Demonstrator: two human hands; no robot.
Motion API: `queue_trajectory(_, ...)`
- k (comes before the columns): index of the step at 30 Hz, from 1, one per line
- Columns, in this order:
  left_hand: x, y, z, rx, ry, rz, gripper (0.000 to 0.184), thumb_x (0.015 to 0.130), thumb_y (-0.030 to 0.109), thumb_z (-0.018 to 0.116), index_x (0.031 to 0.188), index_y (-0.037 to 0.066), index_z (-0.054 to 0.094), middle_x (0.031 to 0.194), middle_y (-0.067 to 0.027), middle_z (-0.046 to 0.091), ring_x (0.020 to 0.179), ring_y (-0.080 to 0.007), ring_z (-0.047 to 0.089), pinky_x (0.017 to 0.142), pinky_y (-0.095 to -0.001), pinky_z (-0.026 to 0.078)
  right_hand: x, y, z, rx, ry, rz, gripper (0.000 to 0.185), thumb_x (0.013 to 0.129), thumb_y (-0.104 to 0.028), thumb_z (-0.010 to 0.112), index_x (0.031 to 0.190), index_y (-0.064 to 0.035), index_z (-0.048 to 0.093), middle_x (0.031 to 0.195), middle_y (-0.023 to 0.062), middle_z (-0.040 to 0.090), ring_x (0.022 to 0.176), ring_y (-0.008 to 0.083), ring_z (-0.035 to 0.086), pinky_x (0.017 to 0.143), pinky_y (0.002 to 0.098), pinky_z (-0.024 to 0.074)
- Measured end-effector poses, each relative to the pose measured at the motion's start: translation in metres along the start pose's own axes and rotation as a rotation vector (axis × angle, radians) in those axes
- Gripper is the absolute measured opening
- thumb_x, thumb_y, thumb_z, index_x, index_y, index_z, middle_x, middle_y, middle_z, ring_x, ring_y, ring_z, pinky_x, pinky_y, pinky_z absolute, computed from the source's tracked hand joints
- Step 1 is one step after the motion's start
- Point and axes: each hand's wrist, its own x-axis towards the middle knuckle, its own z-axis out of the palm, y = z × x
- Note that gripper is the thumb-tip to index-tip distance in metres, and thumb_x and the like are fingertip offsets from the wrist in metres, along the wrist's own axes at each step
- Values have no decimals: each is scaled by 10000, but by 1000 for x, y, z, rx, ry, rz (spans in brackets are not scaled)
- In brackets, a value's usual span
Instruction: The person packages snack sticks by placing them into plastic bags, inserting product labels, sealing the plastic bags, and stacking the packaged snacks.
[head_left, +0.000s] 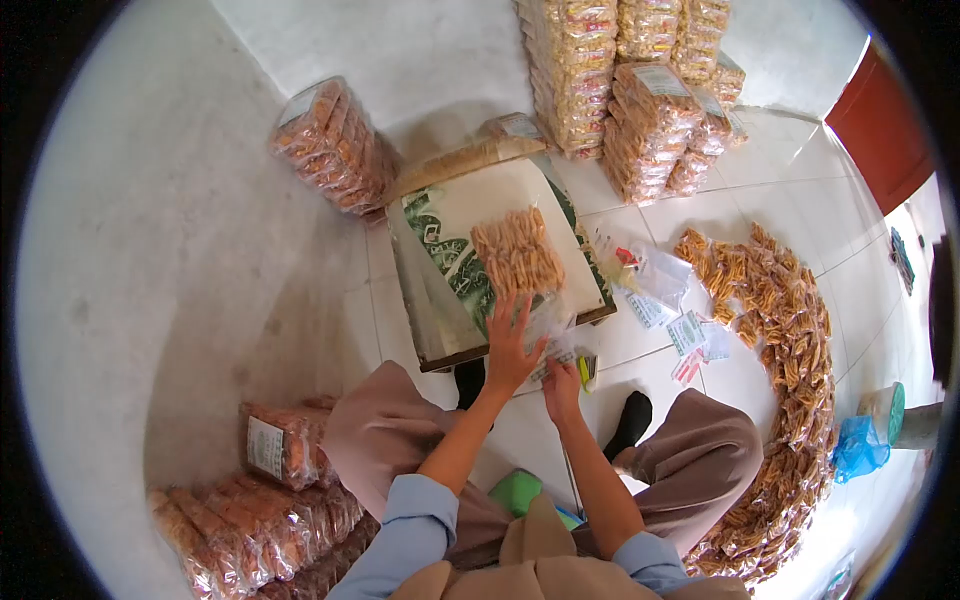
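Note:
A clear plastic bag of brown stick-shaped snacks point(518, 253) lies on a low table point(455, 335) in front of me. My left hand point(512, 348) rests at the bag's near end, fingers spread and fingertips touching the plastic by the snacks. Close beside it, my right hand point(562, 388) is pinched at the loose end of the bag, just past the table's front edge. A small printed label point(558, 360) shows there, next to the right fingertips; whether it is inside the plastic cannot be made out.
Loose printed labels point(686, 333) and empty plastic bags point(660, 278) lie on the floor to the right. Beyond them curves a long heap of small snack packs point(795, 370). Packed bundles stand at the back left point(330, 145), back right point(650, 125) and near left point(265, 530).

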Motion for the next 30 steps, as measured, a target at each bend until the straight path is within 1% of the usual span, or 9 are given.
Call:
queue_trajectory(2,0,-2,2,11,6,-14,758,785,319,581,1371,67,173,1395,-167,190,1288,-358,168,1009,-534,153,24,5,-10,32,-182,-60,123,819,-20,514,937,-53,523,889,28,588,738,111,540,620,234,408)
queue_trajectory(6,-1,-9,7,-95,83,-49,737,810,309,541,1372,40,147,1403,-180,163,1289,-367,158,1021,-511,144,29,-10,21,115,-189,-6,137,822,-22,510,956,-48,520,926,44,589,797,130,559,668,253,437)
queue_trajectory(9,-4,-16,10,-136,88,-25,667,846,246,473,1371,22,128,1412,-191,127,1293,-377,139,1032,-488,133,42,-5,24,152,-213,-44,168,822,-31,518,990,-46,511,963,58,584,853,159,568,739,278,456)
queue_trajectory(11,-4,-17,9,-118,36,-21,638,835,156,465,1371,33,142,1411,-204,120,1302,-371,121,1032,-485,150,54,-4,27,163,-254,45,259,845,-35,482,1103,-33,469,1042,65,555,927,193,554,820,319,457)
queue_trajectory(17,-5,-18,6,-100,-1,5,611,855,161,446,1367,21,143,1414,-205,113,1303,-366,126,1035,-476,146,63,-18,49,171,-315,36,313,837,-58,503,1144,-31,448,1100,92,543,979,214,545,841,341,452)
queue_trajectory(21,-10,-19,13,-175,78,15,593,871,181,428,1359,-2,146,1410,-213,118,1301,-368,134,1039,-472,133,62,-14,37,208,-311,24,287,869,-93,465,1149,-33,446,1112,91,540,1000,209,526,844,329,442)
queue_trajectory(23,-11,-21,12,-196,21,-33,552,896,187,380,1353,-17,147,1405,-221,125,1299,-366,142,1040,-468,132,73,-10,31,420,-708,256,309,863,-116,484,1159,-37,444,1121,92,535,1029,223,502,862,345,417)
queue_trajectory(27,-11,-26,7,-158,3,3,522,914,174,332,1357,-17,132,1404,-222,126,1300,-361,141,1037,-465,145,70,-23,54,289,-648,212,330,846,-130,510,1157,-40,446,1135,104,523,1044,240,486,875,354,396)
queue_trajectory(30,-9,-26,4,-161,-20,33,509,919,166,315,1364,1,132,1406,-220,120,1299,-360,142,1037,-463,149,75,-24,58,310,-620,337,341,822,-115,527,1143,-29,448,1151,116,508,1067,258,470,905,370,385)
